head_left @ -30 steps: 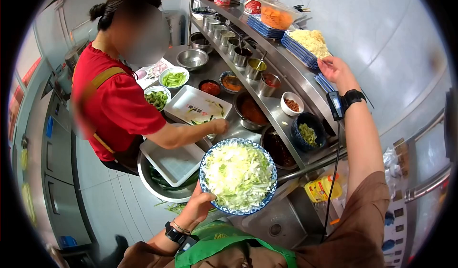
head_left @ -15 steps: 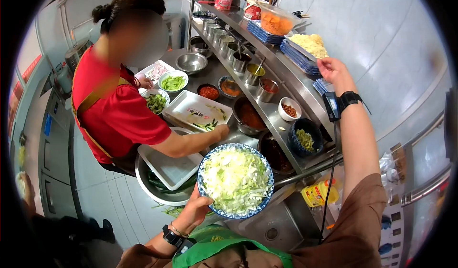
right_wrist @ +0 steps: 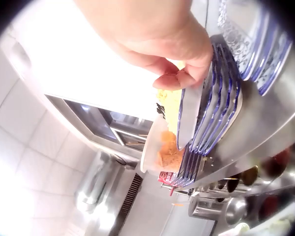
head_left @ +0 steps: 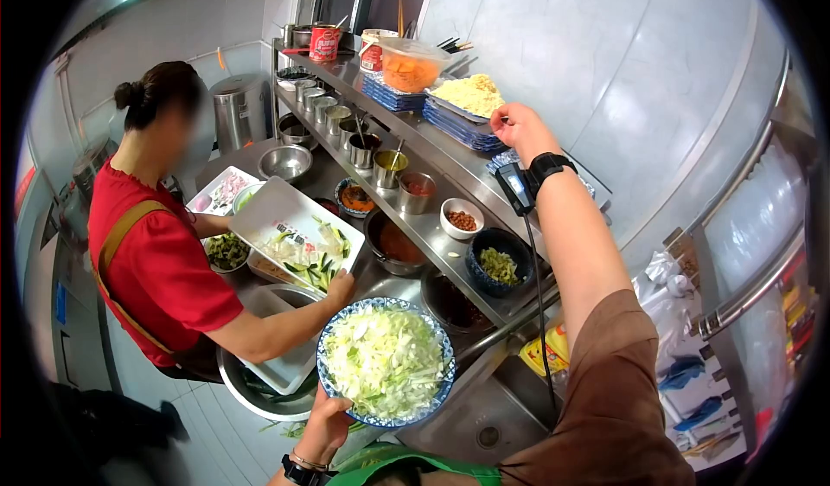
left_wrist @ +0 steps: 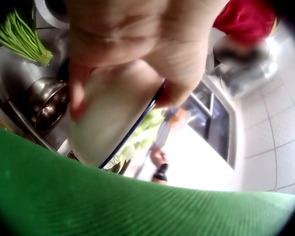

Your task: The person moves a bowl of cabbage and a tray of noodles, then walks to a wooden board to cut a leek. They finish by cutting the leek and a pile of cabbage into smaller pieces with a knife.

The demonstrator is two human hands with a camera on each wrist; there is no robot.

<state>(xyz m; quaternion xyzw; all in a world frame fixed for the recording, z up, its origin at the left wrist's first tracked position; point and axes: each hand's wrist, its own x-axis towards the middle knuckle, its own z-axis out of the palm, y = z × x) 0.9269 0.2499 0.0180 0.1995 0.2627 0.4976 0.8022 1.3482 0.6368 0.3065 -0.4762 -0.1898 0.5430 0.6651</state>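
Note:
My left hand (head_left: 327,421) holds a blue-and-white bowl (head_left: 450,367) heaped with shredded cabbage (head_left: 380,356). The thumb lies over its rim, and in the left wrist view the fingers spread around the pale outside of the bowl (left_wrist: 105,120). Up on the top shelf, my right hand (head_left: 521,131) pinches the near edge of the uppermost blue-rimmed plate (right_wrist: 188,115), which carries pale yellow shreds (head_left: 471,95). That plate sits a little apart from the stacked plates (right_wrist: 219,103) under it, as the right wrist view shows.
A person in red (head_left: 156,270) holds a tilted white tray (head_left: 259,214) of cut vegetables beside my bowl. The steel shelf (head_left: 441,170) bears metal pots, a dark bowl (head_left: 501,263) and a tub of orange food (head_left: 411,69). A sink (head_left: 484,434) lies below, near a yellow jug (head_left: 545,352).
The view has swung right, so things sit farther left. The other person has raised and tilted the white tray, now holding more vegetables. My hands keep their places at bowl and plate.

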